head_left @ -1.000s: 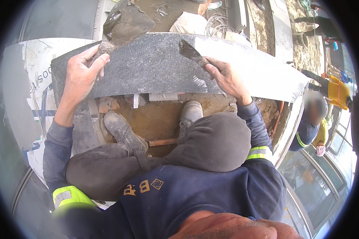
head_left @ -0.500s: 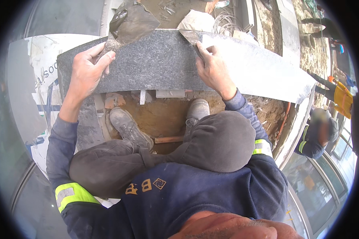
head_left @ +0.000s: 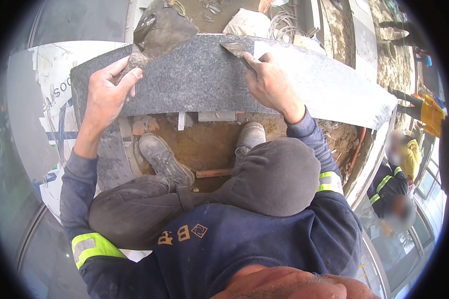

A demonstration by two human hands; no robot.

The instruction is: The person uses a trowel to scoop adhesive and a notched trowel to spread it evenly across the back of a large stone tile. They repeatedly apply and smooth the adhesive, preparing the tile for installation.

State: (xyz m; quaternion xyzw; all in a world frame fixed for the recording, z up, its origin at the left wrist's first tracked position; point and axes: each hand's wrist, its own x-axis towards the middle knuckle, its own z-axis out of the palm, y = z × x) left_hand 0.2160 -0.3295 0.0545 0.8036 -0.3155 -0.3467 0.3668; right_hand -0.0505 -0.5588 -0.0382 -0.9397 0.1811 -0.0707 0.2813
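A long dark grey stone slab (head_left: 194,82) lies across in front of me, its right part bright in the sunlight. My left hand (head_left: 107,89) is closed round the handle of a broad, dirt-caked trowel (head_left: 164,32) over the slab's far left edge. In my right hand (head_left: 273,84), fingers closed, is a small scraper (head_left: 234,48) with a flat metal blade. Its blade lies over the slab near the far edge, pointing left; I cannot tell whether it touches. Most of both handles is hidden by my fingers.
Below the slab is a dirt trench with my shoes (head_left: 159,157) and a brick-coloured strip (head_left: 213,173). Beyond lie a pale sack (head_left: 247,24) and coiled cable (head_left: 284,27). Printed white sheeting (head_left: 55,74) is at left. Other people (head_left: 391,184) are at right.
My right hand has shifted slightly, with the scraper blade turned more leftward and flatter. The left hand and trowel have barely moved. At right, the people in the background have moved.
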